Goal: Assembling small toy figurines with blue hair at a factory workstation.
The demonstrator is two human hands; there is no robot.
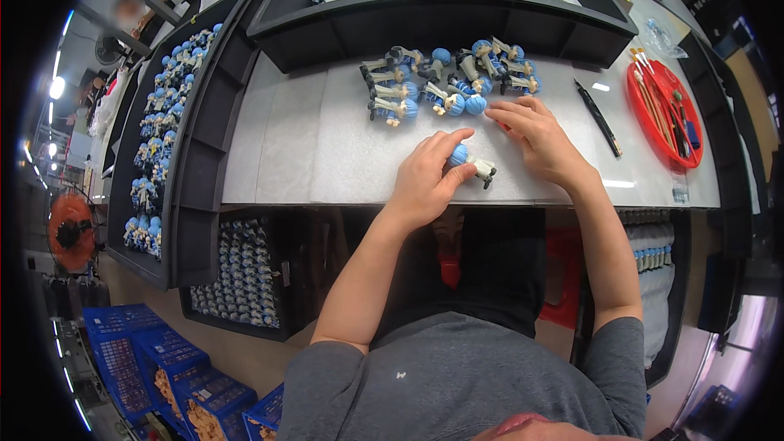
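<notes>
My left hand (425, 175) is closed round a small blue-haired figurine (483, 167) with pale trousers and dark shoes, near the table's front edge. Its thumb and fingers grip the head end, and the legs stick out to the right. Just right of a loose group of similar figurines (395, 91), my right hand (532, 135) hovers with its fingers apart and nothing between them. Its fingertips are close to the blue head of one lying figurine (474, 104); whether they touch it I cannot tell.
Behind the group stands a black tray (441, 28) with a row of figurines on white cloth. Another black crate (192, 180) of figurines is at the left. A black pen (599, 118) and a red dish (692, 102) of brushes lie at the right.
</notes>
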